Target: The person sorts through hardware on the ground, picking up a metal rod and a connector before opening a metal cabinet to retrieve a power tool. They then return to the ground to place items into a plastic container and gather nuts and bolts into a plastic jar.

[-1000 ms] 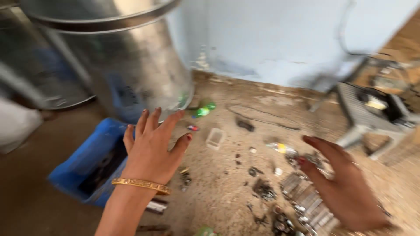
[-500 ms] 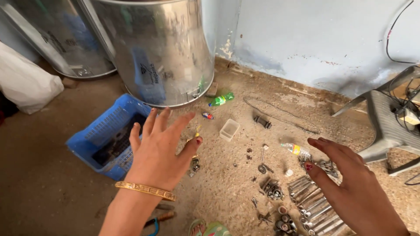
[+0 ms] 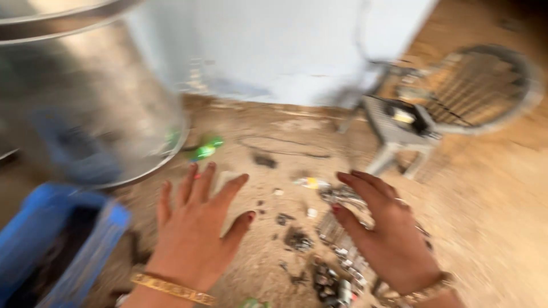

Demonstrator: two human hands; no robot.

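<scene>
Head-camera view, blurred by motion: both hands are seen stretched out, palms down, over a dusty floor [image 3: 474, 228]. The left hand [image 3: 197, 234] is spread with its fingers [image 3: 188, 185] apart and nothing is gripped; a gold bangle [image 3: 171, 288] is worn at its wrist. The right hand [image 3: 388, 234] is likewise held open, fingers [image 3: 365, 188] parted, with nothing clamped; whether either hand touches the floor cannot be told. A row of small metal parts [image 3: 337, 234] is laid on the floor just beside and partly under the right hand, and more dark scraps [image 3: 297, 239] are scattered between the two hands. A small pale box [image 3: 228, 179] is partly hidden behind the left fingers. A green bottle [image 3: 205, 149] is lying beyond the left hand, near the base of a large metal drum [image 3: 85, 114]. A blue crate [image 3: 57, 239] is placed left of the left hand, below the drum. A grey stool [image 3: 399, 128] is set beyond the right hand, near a wire wheel-like guard [image 3: 479, 91] and a pale blue wall [image 3: 285, 51].
</scene>
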